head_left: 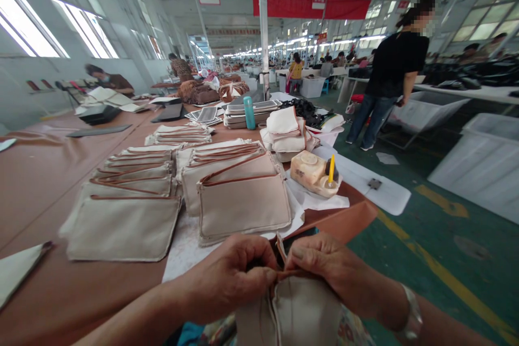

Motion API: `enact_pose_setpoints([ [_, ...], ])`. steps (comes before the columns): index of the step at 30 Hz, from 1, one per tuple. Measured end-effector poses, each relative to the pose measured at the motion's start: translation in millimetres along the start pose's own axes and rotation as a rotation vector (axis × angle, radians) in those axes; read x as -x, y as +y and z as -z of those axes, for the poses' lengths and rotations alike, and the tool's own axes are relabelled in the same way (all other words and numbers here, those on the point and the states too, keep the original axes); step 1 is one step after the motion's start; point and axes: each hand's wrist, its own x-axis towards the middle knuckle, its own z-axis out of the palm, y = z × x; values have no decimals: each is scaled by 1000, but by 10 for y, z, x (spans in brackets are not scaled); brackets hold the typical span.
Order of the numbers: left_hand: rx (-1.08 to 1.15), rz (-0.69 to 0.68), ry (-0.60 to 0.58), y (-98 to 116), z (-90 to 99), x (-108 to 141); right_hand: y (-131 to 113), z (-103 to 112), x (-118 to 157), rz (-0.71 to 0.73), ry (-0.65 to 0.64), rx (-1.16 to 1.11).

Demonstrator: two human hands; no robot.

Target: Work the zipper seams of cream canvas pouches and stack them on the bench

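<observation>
Left hand [231, 281] and right hand [328, 275] both pinch narrowly on top edge of canvas pouch [306, 311], held just off table edge. Piece in hand unfinished, by appearance. Brown-trimmed pouches [239, 208] lie in rows on brown table [40, 200], seemingly done; folded canvas pieces [284, 130] stacked beyond, seemingly awaiting work.

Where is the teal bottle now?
In the head view, the teal bottle stands far ahead on the brown table, just in front of a stack of flat panels.
</observation>
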Motion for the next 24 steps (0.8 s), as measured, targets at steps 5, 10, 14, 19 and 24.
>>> enact_pose_setpoints([
  [5,6,-40,10,68,-30,14,-45,41,-26,74,-95,169],
  [10,117,-69,39,-77,-49,-7,-21,51,-1,191,-84,252],
  [14,105,-60,34,-93,-59,-29,-90,92,19,196,-170,250],
  [19,36,-66,7,-59,-47,-18,-193,115,-52,197,-252,327],
  [24,-91,8,107,-112,-87,-35,16,140,-157,308,-93,533],
])
